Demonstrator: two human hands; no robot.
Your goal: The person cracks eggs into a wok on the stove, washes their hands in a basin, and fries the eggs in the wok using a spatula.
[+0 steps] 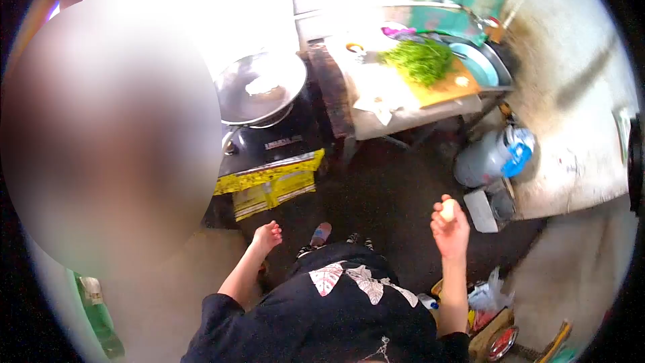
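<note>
My right hand (451,230) is raised at the right, its fingers curled round a small pale piece (448,211) too small to name. Low in front of my body at the left, my left hand (268,236) has its fingers curled in, and whether it holds anything is hidden. Beyond it, a wide metal pan (235,97) with something whitish inside sits on a black stove (295,131). Leafy greens (420,60) lie on a wooden cutting board (440,94) on the table (383,124), with small white pieces near the board's edge.
A light blue basin (476,64) stands behind the board. To the right are a gray gas cylinder (480,161) and a bin (500,202). Yellow packaging (275,188) hangs at the stove's front. Bags and boxes lie at lower right. A large blur hides the left side.
</note>
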